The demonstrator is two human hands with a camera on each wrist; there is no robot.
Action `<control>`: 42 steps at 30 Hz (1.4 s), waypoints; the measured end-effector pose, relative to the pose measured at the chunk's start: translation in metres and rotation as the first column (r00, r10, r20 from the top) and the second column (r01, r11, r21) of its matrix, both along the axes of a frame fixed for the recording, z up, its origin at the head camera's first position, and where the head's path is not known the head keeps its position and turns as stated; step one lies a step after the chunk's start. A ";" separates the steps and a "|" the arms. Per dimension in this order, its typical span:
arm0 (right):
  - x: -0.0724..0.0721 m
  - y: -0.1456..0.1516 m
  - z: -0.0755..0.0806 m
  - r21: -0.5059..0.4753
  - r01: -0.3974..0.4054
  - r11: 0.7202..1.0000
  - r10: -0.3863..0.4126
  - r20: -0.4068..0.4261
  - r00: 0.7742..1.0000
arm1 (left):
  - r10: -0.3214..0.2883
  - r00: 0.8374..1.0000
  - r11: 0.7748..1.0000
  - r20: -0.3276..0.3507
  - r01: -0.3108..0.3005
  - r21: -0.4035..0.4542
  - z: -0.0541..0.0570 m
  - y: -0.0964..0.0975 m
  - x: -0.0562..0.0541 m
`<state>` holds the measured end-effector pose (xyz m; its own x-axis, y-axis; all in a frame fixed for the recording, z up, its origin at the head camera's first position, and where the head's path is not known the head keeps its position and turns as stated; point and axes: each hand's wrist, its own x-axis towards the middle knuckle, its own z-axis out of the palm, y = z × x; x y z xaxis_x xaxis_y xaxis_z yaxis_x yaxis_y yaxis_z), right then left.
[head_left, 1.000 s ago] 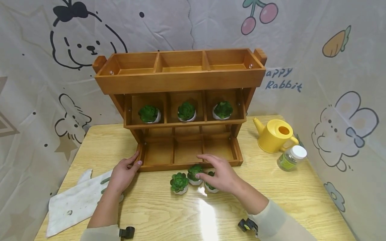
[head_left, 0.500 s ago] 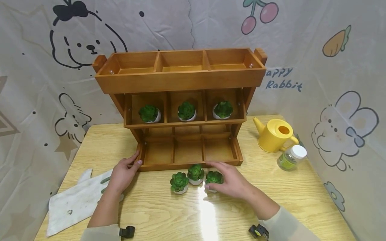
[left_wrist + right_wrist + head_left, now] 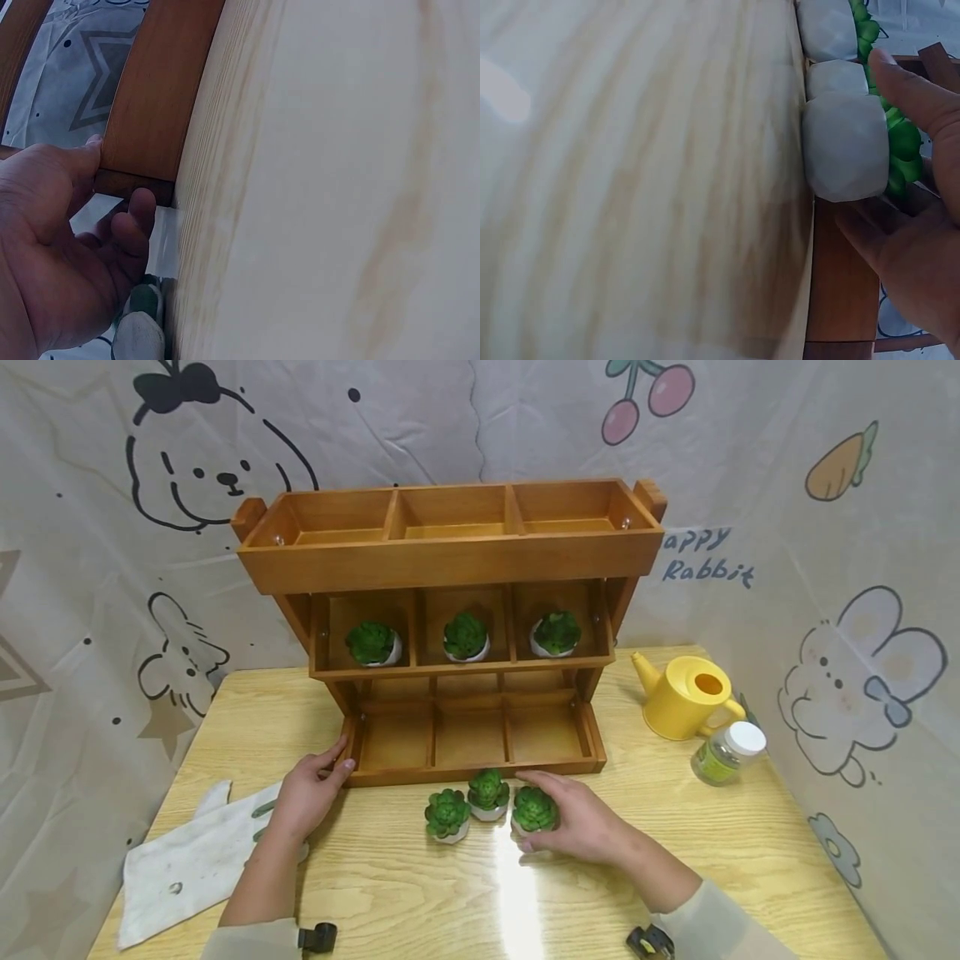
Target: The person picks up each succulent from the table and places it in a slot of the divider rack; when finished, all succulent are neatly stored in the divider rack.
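My left hand (image 3: 309, 792) holds the lower left front corner of a three-tier wooden shelf (image 3: 450, 560); in the left wrist view, its curled fingers lie around the corner of the wood (image 3: 150, 97). Three small artificial succulents in white pots stand on the table before the shelf: a left one (image 3: 447, 814), a middle one (image 3: 488, 792) and a right one (image 3: 535, 810). Around the right succulent my right hand (image 3: 581, 818) spreads its thumb and fingers. From the right wrist, the thumb is apart from that white pot (image 3: 846, 146), with fingers beyond it.
Three more potted succulents (image 3: 465, 637) sit in the shelf's middle tier, one per compartment. To the right stand a yellow watering can (image 3: 678, 697) and a white-lidded jar (image 3: 727, 752). White gloves (image 3: 187, 860) lie at the left. A printed cloth (image 3: 480, 427) hangs behind.
My right hand has drawn back to the right from over the middle and right succulents, and its thumb has come down toward the front of the right pot. The left hand stays put.
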<state>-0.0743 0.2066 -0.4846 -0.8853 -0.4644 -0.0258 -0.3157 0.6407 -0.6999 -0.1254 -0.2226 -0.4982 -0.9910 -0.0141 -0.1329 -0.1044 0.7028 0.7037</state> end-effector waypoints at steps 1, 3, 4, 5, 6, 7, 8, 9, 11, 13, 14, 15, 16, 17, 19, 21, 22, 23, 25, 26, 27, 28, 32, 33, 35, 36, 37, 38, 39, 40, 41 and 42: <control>0.000 0.000 -0.001 -0.002 -0.001 1.000 0.001 0.003 1.000 | -0.002 1.000 1.000 0.000 0.002 0.000 0.000 0.000 0.000; 0.000 0.001 -0.002 -0.003 -0.003 1.000 0.003 0.010 1.000 | -0.003 1.000 1.000 -0.001 0.003 -0.003 0.001 0.000 0.001; 0.001 0.002 -0.003 -0.003 -0.004 1.000 0.004 0.014 1.000 | -0.002 1.000 1.000 -0.001 0.002 -0.004 0.001 0.000 0.001; 0.001 0.002 -0.004 -0.004 -0.005 1.000 0.005 0.018 1.000 | -0.002 1.000 1.000 -0.001 0.002 -0.003 0.001 0.000 0.001; 0.001 0.002 -0.005 -0.002 -0.007 1.000 0.007 0.019 1.000 | -0.001 1.000 1.000 -0.001 0.001 -0.001 0.001 0.001 0.000; 0.000 0.003 -0.006 0.002 -0.009 1.000 0.009 0.016 1.000 | 0.000 1.000 1.000 0.000 0.000 0.002 0.001 0.001 0.000; 0.000 0.003 -0.006 0.006 -0.010 1.000 0.010 0.016 1.000 | 0.000 1.000 1.000 0.000 0.000 0.004 0.001 0.000 0.000; 0.000 0.003 -0.007 0.008 -0.011 1.000 0.011 0.015 1.000 | 0.001 1.000 1.000 0.001 -0.001 0.007 0.001 0.000 0.000; 0.000 0.003 -0.007 0.012 -0.013 1.000 0.013 0.013 1.000 | -0.001 1.000 1.000 0.001 0.001 0.008 0.001 0.000 0.000; 0.000 0.003 -0.007 0.017 -0.013 1.000 0.012 0.013 1.000 | -0.004 1.000 1.000 0.001 0.004 0.004 0.002 0.001 0.000; 0.000 0.003 -0.006 0.018 -0.011 1.000 0.011 0.016 1.000 | -0.005 1.000 1.000 0.001 0.005 0.004 0.002 0.001 0.000; 0.000 0.004 -0.006 0.020 -0.011 1.000 0.010 0.017 1.000 | -0.007 1.000 1.000 0.001 0.007 0.003 0.002 0.001 0.000; 0.000 0.004 -0.006 0.022 -0.010 1.000 0.009 0.018 1.000 | -0.008 1.000 1.000 -0.001 0.008 0.001 0.002 0.001 0.000; 0.000 0.004 -0.006 0.025 -0.010 1.000 0.009 0.019 1.000 | -0.009 1.000 1.000 -0.003 0.009 0.001 0.002 0.001 0.000; 0.000 0.004 -0.006 0.029 -0.009 1.000 0.008 0.019 1.000 | -0.011 1.000 1.000 -0.005 0.011 0.002 0.002 0.001 0.000; 0.000 0.004 -0.006 0.032 -0.008 0.999 0.008 0.019 1.000 | -0.013 1.000 1.000 -0.006 0.013 0.000 0.002 0.001 0.000; 0.000 0.005 -0.005 0.032 -0.008 0.999 0.007 0.019 1.000 | -0.014 1.000 1.000 -0.005 0.014 0.001 0.001 0.001 0.000; 0.000 0.005 -0.005 0.031 -0.007 0.999 0.006 0.019 1.000 | -0.015 1.000 1.000 -0.004 0.015 0.002 0.001 0.001 0.000; -0.001 0.006 -0.004 0.026 -0.006 1.000 0.006 0.022 1.000 | -0.015 1.000 1.000 -0.002 0.015 0.003 0.001 0.000 0.000; -0.001 0.007 -0.004 0.022 -0.004 1.000 0.003 0.027 1.000 | -0.014 1.000 1.000 0.000 0.014 0.004 0.001 0.000 0.001; -0.002 0.007 -0.003 0.015 -0.003 1.000 0.002 0.033 0.999 | -0.013 1.000 1.000 0.000 0.013 0.004 0.001 0.000 0.001; -0.003 0.008 -0.002 0.007 -0.002 1.000 0.002 0.038 0.999 | -0.013 1.000 1.000 0.000 0.013 0.005 0.001 0.000 0.001; -0.005 0.010 0.003 -0.025 0.021 0.999 -0.019 0.077 0.997 | -0.010 1.000 1.000 0.000 0.010 0.004 0.001 0.000 0.001; -0.005 0.011 0.005 -0.030 0.027 0.999 -0.025 0.082 0.996 | -0.011 1.000 1.000 -0.002 0.011 0.004 0.001 0.000 0.001; -0.006 0.013 0.008 -0.025 0.044 0.999 -0.042 0.076 0.996 | -0.013 1.000 1.000 -0.006 0.013 0.003 0.001 0.000 0.001; -0.007 0.014 0.009 -0.024 0.047 0.999 -0.045 0.070 0.997 | -0.014 1.000 1.000 -0.008 0.014 0.002 0.001 0.000 0.001; -0.008 0.015 0.011 -0.021 0.048 0.999 -0.047 0.061 0.997 | -0.016 1.000 1.000 -0.010 0.016 0.001 0.001 0.000 0.001; -0.009 0.016 0.012 -0.017 0.045 0.999 -0.044 0.048 0.998 | -0.018 1.000 1.000 -0.011 0.018 0.000 0.001 0.000 0.001; -0.010 0.017 0.014 -0.013 0.039 0.999 -0.039 0.032 0.999 | -0.019 1.000 1.000 -0.011 0.019 -0.001 0.001 0.000 0.001; -0.011 0.019 0.015 -0.013 0.031 0.999 -0.030 0.020 0.999 | -0.021 1.000 1.000 -0.011 0.021 -0.003 0.001 0.000 0.001; -0.013 0.020 0.017 -0.016 0.018 1.000 -0.018 0.010 1.000 | -0.022 1.000 1.000 -0.011 0.022 -0.004 0.001 0.000 0.001; -0.014 0.022 0.019 -0.021 0.007 1.000 -0.007 0.004 1.000 | -0.022 1.000 1.000 -0.010 0.022 -0.005 0.001 0.000 0.001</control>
